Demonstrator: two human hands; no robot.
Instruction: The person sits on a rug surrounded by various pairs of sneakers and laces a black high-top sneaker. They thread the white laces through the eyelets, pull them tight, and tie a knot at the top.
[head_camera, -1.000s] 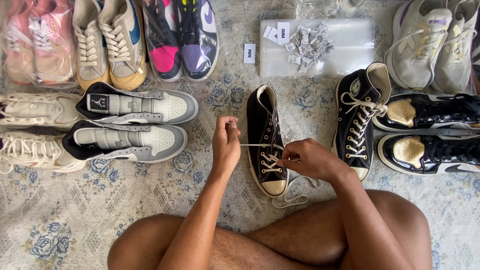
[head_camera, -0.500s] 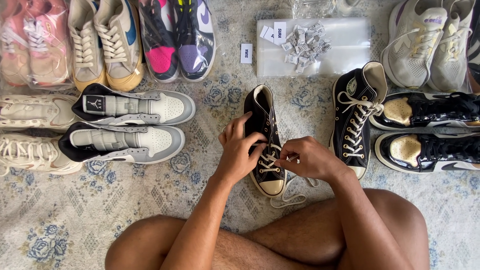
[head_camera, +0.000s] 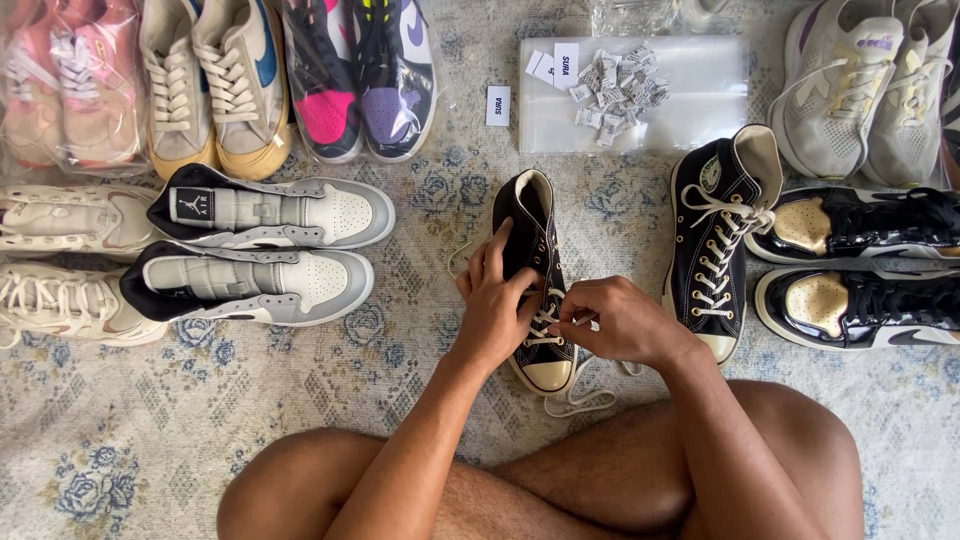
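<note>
Left hand (head_camera: 495, 310) grips the black high-top sneaker (head_camera: 535, 270) while right hand (head_camera: 620, 322) pinches its white lace (head_camera: 548, 322) on the rug (head_camera: 150, 440)

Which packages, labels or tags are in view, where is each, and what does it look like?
Clear plastic sleeve: top centre on the rug, flat, rectangular.
Sachets: small white packets heaped on the sleeve.
White tags: two small rectangles at the sleeve's left corner.
Single tag: white rectangle left of the sleeve.
Clear bag: top left, around pink shoes.
</note>
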